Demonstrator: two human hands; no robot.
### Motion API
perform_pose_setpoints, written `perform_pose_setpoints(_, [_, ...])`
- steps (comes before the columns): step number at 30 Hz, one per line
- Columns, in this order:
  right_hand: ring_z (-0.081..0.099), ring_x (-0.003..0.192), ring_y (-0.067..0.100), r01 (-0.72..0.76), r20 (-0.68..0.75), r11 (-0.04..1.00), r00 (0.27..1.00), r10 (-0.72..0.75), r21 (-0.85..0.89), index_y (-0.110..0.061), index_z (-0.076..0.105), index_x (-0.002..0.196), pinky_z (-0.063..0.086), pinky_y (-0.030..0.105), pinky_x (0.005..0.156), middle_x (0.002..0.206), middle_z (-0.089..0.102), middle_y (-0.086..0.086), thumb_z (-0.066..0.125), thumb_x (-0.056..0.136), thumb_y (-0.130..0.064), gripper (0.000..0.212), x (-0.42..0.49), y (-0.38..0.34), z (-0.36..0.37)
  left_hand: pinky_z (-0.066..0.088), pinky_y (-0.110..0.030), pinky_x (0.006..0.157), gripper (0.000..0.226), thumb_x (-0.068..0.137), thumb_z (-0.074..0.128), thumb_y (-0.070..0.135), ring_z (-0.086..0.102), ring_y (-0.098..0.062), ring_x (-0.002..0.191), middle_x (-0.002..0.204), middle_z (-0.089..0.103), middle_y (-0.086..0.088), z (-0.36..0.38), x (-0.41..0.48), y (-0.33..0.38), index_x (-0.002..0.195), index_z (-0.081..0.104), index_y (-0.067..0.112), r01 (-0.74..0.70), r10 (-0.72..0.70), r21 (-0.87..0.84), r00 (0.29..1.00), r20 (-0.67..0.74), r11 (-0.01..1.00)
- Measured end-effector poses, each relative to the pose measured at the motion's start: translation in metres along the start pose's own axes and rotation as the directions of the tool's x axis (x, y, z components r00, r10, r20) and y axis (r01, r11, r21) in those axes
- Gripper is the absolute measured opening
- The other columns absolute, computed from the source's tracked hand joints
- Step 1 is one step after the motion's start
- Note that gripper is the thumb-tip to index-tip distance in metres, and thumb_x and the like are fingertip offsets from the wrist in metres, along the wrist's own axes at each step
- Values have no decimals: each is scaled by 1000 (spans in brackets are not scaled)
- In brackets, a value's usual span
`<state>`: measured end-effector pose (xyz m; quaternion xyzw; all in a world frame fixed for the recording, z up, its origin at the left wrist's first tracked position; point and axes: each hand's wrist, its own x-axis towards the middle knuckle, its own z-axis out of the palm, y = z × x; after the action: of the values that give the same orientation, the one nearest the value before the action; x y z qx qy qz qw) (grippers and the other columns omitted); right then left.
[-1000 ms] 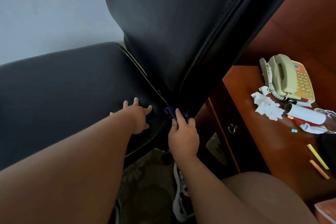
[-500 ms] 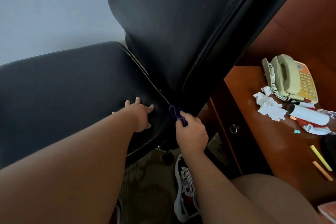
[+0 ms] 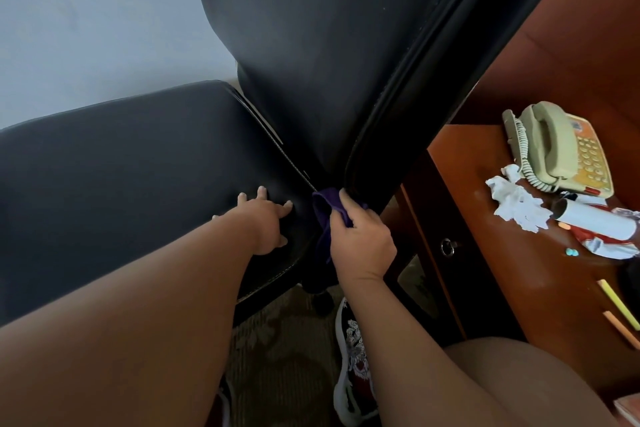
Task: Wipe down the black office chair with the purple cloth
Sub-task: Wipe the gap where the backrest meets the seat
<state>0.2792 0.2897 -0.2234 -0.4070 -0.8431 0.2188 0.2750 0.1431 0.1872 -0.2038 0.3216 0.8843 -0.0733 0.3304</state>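
Grey wall (image 3: 86,28) behind, patterned carpet (image 3: 284,357) below, wood desk (image 3: 519,270) on the right with a phone (image 3: 557,149) and crumpled tissue (image 3: 516,204) near its back edge. Mid-view is the black chair (image 3: 277,107): seat (image 3: 121,166) runs off left, backrest (image 3: 329,45) rises to the top, leaning right. On the seat's rear corner the left hand (image 3: 265,222) lies flat, fingers spread, holding nothing. At the seat-backrest joint the right hand (image 3: 360,239) has fingers curled round the purple cloth (image 3: 323,218). Cloth is bunched, long axis running from the joint down past the seat edge, toward the carpet.
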Motion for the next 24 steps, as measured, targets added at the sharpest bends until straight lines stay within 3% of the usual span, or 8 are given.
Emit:
perform_pose_setpoints(4, [65,102,22,-37,237,986,969,76,-162,-46,56,136,53,35,77,120,65,-3,53,99,-45,38,11,-5,2,26,-66,115,80,99,56,47,-7,-45,152,168,-15,-8,-1,0,0,158,2,48,5,-5,-3,1000,-3,1000])
perform_pose_setpoints(7, [62,108,21,-23,299,983,951,77,-181,-45,52,140,51,34,79,126,63,-2,49,99,-47,41,15,-11,-6,25,-65,116,81,98,58,46,-6,-44,152,168,-15,-7,-4,0,1,158,4,47,10,-10,-16,1000,4,1000])
perform_pose_setpoints(10, [60,110,24,4,394,975,915,85,-221,-46,31,151,43,34,74,135,53,3,47,95,-52,58,6,-13,-7,25,-65,116,81,98,59,47,-5,-45,152,168,-14,-8,-5,0,3,158,4,47,14,-14,0,1000,12,1000])
perform_pose_setpoints(14, [61,112,24,10,470,991,881,56,-136,-47,14,154,49,37,78,136,56,4,50,99,-41,66,-10,-3,-7,24,-65,116,81,98,59,45,-6,-45,152,168,-15,-9,-7,-4,4,158,5,46,11,-11,-10,1000,11,1000])
perform_pose_setpoints(16, [61,111,21,10,430,999,903,11,-46,-40,31,151,51,33,81,133,58,3,50,102,-36,53,-11,2,-12,23,-64,117,81,99,59,44,-6,-45,152,168,-15,-9,-8,-7,4,159,5,45,11,-11,-19,1000,9,1000])
perform_pose_setpoints(19, [63,102,18,55,201,993,977,-75,104,-27,57,138,44,22,78,119,65,3,54,102,-30,36,-12,5,-23,24,-65,116,80,98,59,44,-6,-44,152,168,-14,-8,-7,-7,3,158,6,47,11,-11,-24,1000,-1,1000])
perform_pose_setpoints(22, [63,97,17,128,21,973,991,-135,194,-17,66,128,44,21,80,112,68,5,60,100,-23,30,-10,5,-28,25,-65,116,80,98,60,44,-5,-45,152,168,-13,-9,-7,-7,3,158,6,46,7,-7,-19,1000,-7,1000])
perform_pose_setpoints(24, [63,96,18,123,33,975,991,-131,185,-18,67,126,45,23,79,112,67,5,60,99,-22,28,-5,7,-25,25,-66,115,80,98,59,44,-4,-45,152,168,-13,-8,-6,-7,3,158,7,46,4,-4,-16,1000,-12,1000])
